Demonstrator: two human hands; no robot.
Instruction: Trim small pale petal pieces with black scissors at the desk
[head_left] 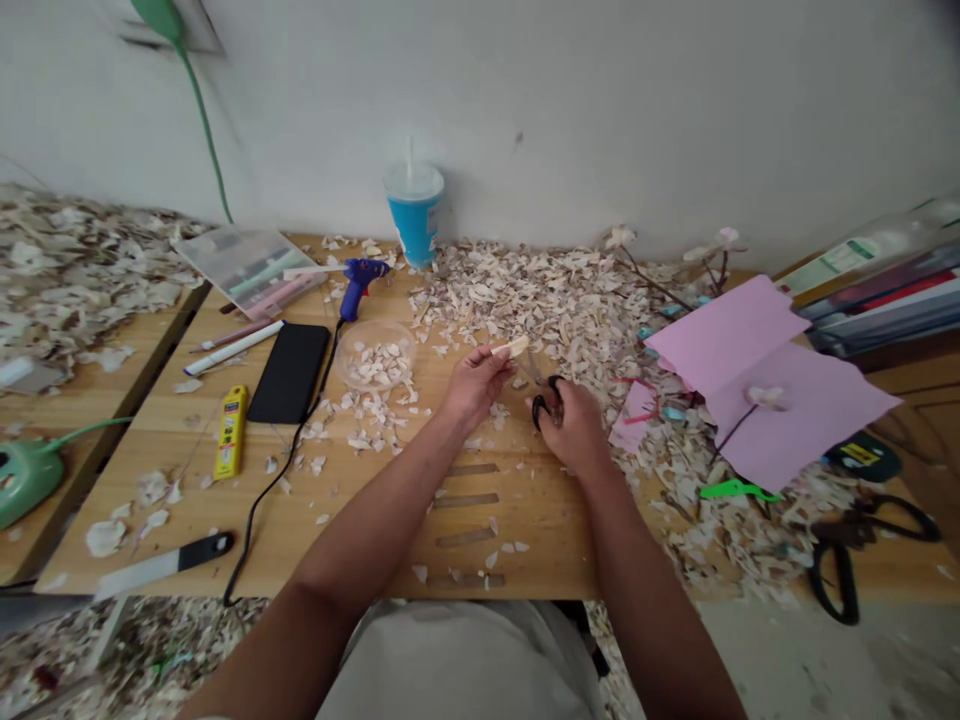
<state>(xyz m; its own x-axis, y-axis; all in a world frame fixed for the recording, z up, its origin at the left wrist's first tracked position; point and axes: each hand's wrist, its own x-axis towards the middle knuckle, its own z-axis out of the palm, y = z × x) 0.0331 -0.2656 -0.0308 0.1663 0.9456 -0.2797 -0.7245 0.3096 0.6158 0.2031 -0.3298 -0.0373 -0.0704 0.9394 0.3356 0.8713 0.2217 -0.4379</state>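
My left hand (474, 382) is closed, pinching a small pale husk-like strip (512, 348) at its upper end above the wooden table (360, 500). My right hand (574, 425) is closed round the black handles of a pair of scissors (546, 398); their blades point up and left toward the strip. Both hands hover over the middle of the table, close together. Pale cut scraps (570, 300) lie heaped just beyond them.
A clear bowl (375, 352) of scraps, a black phone (289, 372), a blue glue gun (358, 282) and a yellow cutter (231, 432) lie left. A blue cup (415, 212) stands at the wall. Pink paper (765, 385) and other black scissors (855, 540) lie right.
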